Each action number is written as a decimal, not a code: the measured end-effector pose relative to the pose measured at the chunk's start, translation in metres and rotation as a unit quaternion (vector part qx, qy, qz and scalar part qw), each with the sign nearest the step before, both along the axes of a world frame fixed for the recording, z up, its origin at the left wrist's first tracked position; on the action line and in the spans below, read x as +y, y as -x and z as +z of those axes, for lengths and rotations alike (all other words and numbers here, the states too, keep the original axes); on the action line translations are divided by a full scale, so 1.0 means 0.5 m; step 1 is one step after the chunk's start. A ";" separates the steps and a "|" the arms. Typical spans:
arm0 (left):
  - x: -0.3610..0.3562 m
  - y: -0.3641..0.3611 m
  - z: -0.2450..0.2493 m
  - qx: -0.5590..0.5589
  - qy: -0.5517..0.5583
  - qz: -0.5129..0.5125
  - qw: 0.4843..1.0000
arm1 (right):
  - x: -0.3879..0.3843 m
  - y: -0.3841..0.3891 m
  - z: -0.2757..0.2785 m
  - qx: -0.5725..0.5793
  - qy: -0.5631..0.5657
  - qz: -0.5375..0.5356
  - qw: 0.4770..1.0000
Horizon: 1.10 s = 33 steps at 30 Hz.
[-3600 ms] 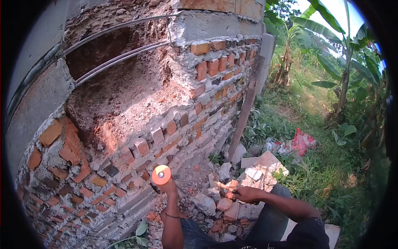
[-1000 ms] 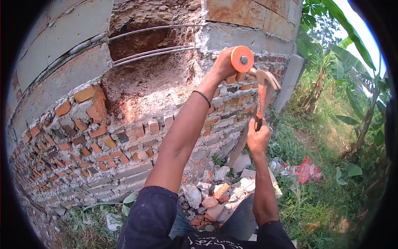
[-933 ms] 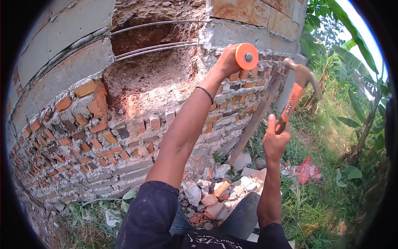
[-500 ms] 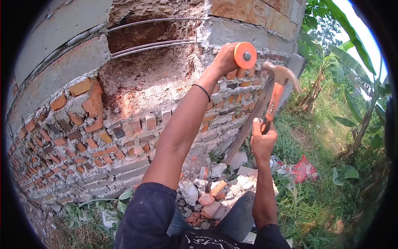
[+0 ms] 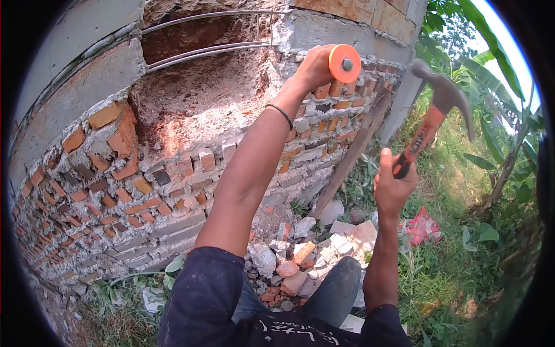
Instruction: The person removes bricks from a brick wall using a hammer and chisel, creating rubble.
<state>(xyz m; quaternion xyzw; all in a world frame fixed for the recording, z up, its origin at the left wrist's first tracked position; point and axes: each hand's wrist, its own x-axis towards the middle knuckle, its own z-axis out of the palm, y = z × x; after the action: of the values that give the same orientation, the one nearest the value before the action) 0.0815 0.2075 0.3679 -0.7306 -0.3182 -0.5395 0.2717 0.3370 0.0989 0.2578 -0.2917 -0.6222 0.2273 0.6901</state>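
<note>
My left hand [image 5: 316, 66] is closed around a chisel with an orange round hand guard [image 5: 345, 63], its metal striking end facing me. The chisel's tip is hidden behind the guard and hand, close to the brick wall [image 5: 191, 168]. My right hand [image 5: 395, 184] grips the lower handle of a claw hammer [image 5: 428, 124] with an orange and black grip, thumb along the handle. The hammer head is raised to the right of the chisel, apart from it.
A broken cavity [image 5: 196, 98] with metal bars [image 5: 214, 51] opens in the wall at upper left. A wooden plank [image 5: 358, 150] leans on the wall. Rubble [image 5: 295, 269] lies by my legs. A red plastic bag [image 5: 423, 225] and banana plants [image 5: 509, 168] are at right.
My right hand and the hammer have moved right and slightly up, away from the chisel. My left hand still holds the chisel, sitting slightly higher in view.
</note>
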 end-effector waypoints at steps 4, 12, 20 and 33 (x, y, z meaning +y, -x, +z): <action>0.002 0.005 0.007 0.000 0.015 0.025 1.000 | -0.109 -0.046 0.234 0.245 -0.203 0.035 0.947; 0.006 0.014 0.030 -0.002 0.007 0.005 1.000 | 0.072 0.084 -0.079 -0.102 0.047 -0.014 0.994; 0.000 0.011 0.009 -0.008 0.020 0.005 1.000 | -0.075 -0.093 0.266 0.352 -0.337 0.072 0.871; -0.007 0.011 0.011 0.000 0.038 0.037 0.999 | -0.057 -0.166 0.291 0.290 -0.306 0.128 0.898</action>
<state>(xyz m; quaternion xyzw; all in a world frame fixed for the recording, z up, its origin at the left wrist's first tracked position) 0.0760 0.2039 0.3732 -0.7281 -0.3655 -0.5167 0.2632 0.4202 0.0703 0.4033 0.0949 -0.4653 0.1866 0.8600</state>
